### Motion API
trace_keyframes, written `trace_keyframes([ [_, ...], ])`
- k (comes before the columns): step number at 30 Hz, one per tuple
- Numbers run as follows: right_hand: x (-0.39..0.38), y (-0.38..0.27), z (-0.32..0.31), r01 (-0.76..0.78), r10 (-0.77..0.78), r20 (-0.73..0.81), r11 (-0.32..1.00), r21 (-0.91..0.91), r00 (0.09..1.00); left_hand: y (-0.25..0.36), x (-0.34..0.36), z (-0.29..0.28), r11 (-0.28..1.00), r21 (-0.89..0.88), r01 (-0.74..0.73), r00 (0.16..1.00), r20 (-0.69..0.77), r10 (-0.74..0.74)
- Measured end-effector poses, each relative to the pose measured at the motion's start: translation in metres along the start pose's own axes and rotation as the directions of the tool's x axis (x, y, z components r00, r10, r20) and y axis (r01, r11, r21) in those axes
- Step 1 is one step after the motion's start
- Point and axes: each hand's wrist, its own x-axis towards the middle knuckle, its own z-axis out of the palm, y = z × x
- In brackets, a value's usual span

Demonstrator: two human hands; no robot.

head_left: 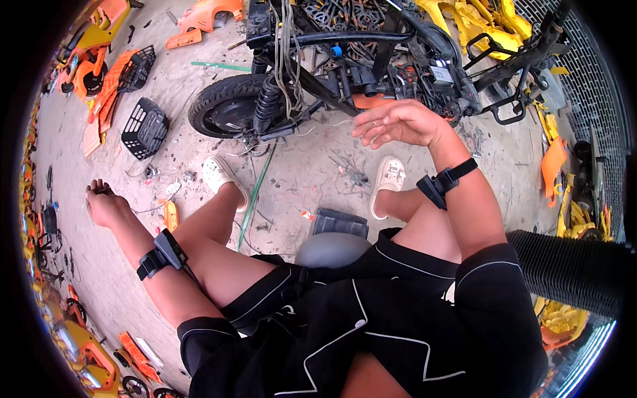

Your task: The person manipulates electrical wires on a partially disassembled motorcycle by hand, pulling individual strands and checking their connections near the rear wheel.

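In front of me stands a stripped black electric scooter frame [352,38] with a black rear tyre [229,106] and a coil-spring shock absorber [267,103]. A bundle of grey cables [286,60] hangs down over it. My right hand [405,125] is raised just this side of the frame, its fingers stretched out and holding nothing. Out to the left, above the floor, my left hand [107,204] has loosely bent fingers with the thumb apart; I see nothing held in it. Neither hand visibly touches the scooter. Black straps with small boxes sit on both forearms.
A black plastic crate [144,128] lies to the left, near orange panels [109,99]. Yellow body panels [478,26] pile up behind the frame. By my feet are a dark plastic tray [340,223] and a green strip [257,192]. A ribbed black hose [570,272] runs at my right.
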Motion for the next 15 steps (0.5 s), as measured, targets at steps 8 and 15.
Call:
trace_keyframes([
  [8, 0.020, 0.000, 0.044, 0.237, -0.208, 0.138, 0.940, -0.247, 0.968, 0.009, -0.052, 0.038, 0.988, 0.122, -0.099, 0.935, 0.350, 0.051],
  [15, 0.043, -0.011, 0.078, 0.377, -0.334, 0.199, 0.892, -0.248, 0.921, 0.046, -0.182, 0.092, 0.973, 0.149, -0.175, 0.626, 0.780, -0.007],
])
